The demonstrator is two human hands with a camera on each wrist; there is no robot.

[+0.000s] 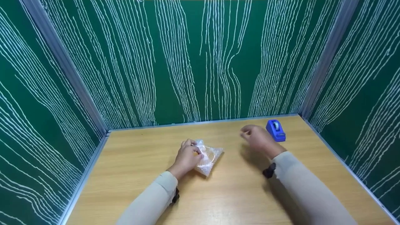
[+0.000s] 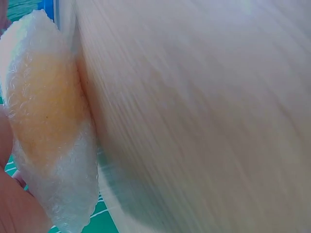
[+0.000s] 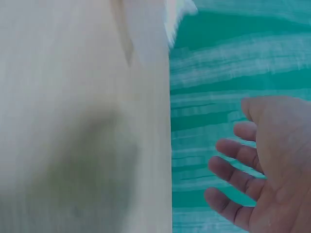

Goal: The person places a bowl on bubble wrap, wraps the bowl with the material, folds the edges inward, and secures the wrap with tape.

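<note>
A small bubble-wrapped packet (image 1: 210, 160) lies on the wooden table, its clear wrap ending in pointed corners. My left hand (image 1: 187, 156) holds it along its left side, thumb and fingers bent around the edge. Close up in the left wrist view, something orange-yellow shows through the bubble wrap (image 2: 48, 107); what it is stays hidden. To the right, my right hand (image 1: 258, 138) hovers above the table, just left of a blue tape dispenser (image 1: 276, 130). The right wrist view has that hand (image 3: 277, 165) with its fingers apart and loosely bent, nothing visible in them.
The table (image 1: 125, 187) is bounded by green walls (image 1: 175, 106) with white wavy lines at the back and both sides. Grey metal posts (image 1: 70, 68) stand at the back corners. The tape dispenser is near the back right corner.
</note>
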